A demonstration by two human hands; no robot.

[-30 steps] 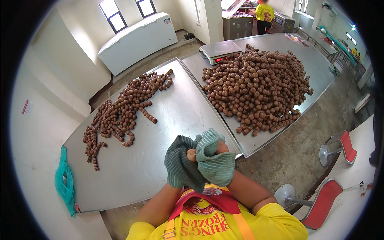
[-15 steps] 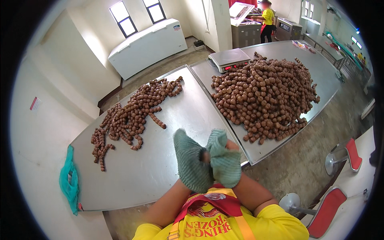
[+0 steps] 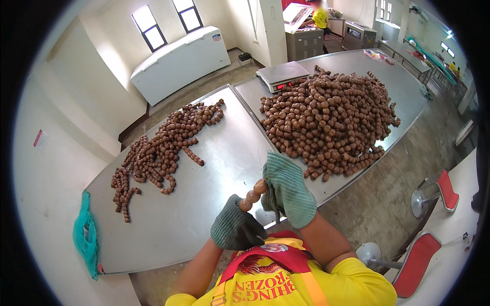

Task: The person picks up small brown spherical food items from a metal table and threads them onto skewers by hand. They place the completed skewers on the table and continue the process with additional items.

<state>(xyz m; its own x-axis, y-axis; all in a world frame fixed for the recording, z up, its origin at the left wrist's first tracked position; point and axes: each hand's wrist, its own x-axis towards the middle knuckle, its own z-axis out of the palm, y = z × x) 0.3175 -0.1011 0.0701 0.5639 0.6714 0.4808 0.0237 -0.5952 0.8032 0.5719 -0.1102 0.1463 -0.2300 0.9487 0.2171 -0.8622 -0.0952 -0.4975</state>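
Head view | left hand (image 3: 236,230) grip: closed on meatball skewer (image 3: 253,195) | right hand (image 3: 287,189) grip: closed on skewer's upper end | meatball heap (image 3: 329,120) beyond skewer, on tabletop (image 3: 214,204)

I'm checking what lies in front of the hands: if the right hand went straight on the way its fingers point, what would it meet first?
The right hand points up and away over the steel table. Probably it would first meet the near edge of the big heap of brown balls, though depth is unclear.

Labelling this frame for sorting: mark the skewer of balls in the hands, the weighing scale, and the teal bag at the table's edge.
skewer of balls (image 3: 253,194), head view, middle ball.
weighing scale (image 3: 282,72), head view, flat top pan.
teal bag (image 3: 84,239), head view, hanging middle part.
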